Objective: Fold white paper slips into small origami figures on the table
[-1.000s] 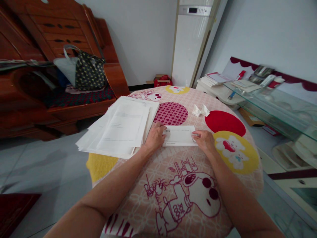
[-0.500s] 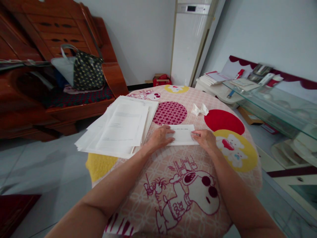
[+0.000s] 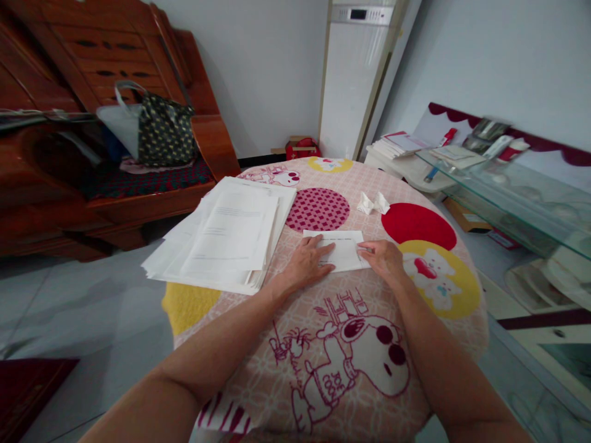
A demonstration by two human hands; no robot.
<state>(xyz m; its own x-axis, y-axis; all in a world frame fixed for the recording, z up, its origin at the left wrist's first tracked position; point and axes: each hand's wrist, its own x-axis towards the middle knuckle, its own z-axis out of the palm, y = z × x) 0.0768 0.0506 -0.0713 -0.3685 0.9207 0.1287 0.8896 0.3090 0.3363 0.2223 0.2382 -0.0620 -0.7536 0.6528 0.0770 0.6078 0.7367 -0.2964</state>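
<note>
A folded white paper (image 3: 342, 247) with a line of print lies on the round table's cartoon-print cloth (image 3: 323, 344). My left hand (image 3: 308, 263) lies flat on the paper's left half, fingers stretched out and pressing down. My right hand (image 3: 382, 258) rests on the paper's right edge, fingers curled and pressing it to the cloth. A thick stack of white sheets (image 3: 226, 237) sits to the left of my left hand, overhanging the table's edge.
A crumpled white tissue (image 3: 373, 202) lies beyond the paper. A wooden bench (image 3: 138, 184) with a dark patterned bag (image 3: 161, 132) stands at the left. A tall white air-conditioner unit (image 3: 351, 74) stands behind the table. A glass shelf (image 3: 512, 184) with papers runs along the right.
My left hand slid to the right from the paper's left edge onto its surface, flattening it. My right hand has stayed at the right edge.
</note>
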